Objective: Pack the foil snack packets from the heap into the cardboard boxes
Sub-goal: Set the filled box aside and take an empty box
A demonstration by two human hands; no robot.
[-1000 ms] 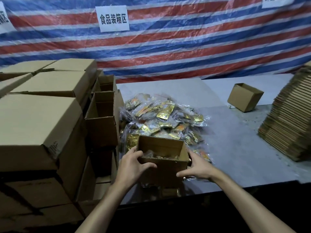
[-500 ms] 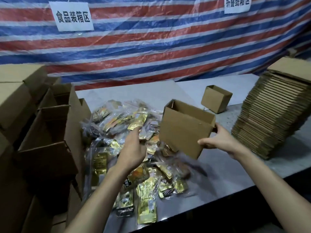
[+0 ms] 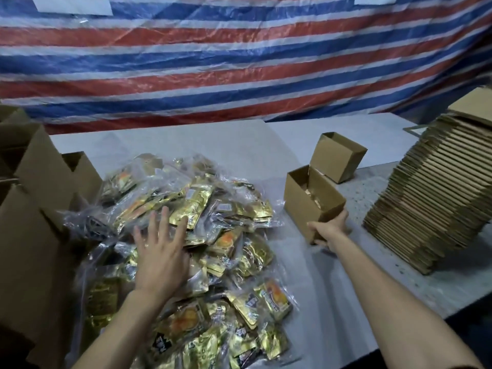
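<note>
Now: left hand (image 3: 159, 251) splayed flat over packet heap (image 3: 213, 209), near centre; right hand (image 3: 330, 230) clamped on near corner of box (image 3: 306, 206), right. Probably light, slick, floppy; pinch sealed edges

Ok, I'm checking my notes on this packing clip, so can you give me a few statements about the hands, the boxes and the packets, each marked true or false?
1. The right hand grips an open small box. True.
2. The left hand pinches one packet. False: its fingers are spread over the heap of foil packets and hold nothing.
3. The held box is empty. False: gold packets show inside it.
4. A stack of flattened cartons stands to the right of the held box. True.
5. The second small box lies on the heap. False: it sits on the table behind the held box.
</note>
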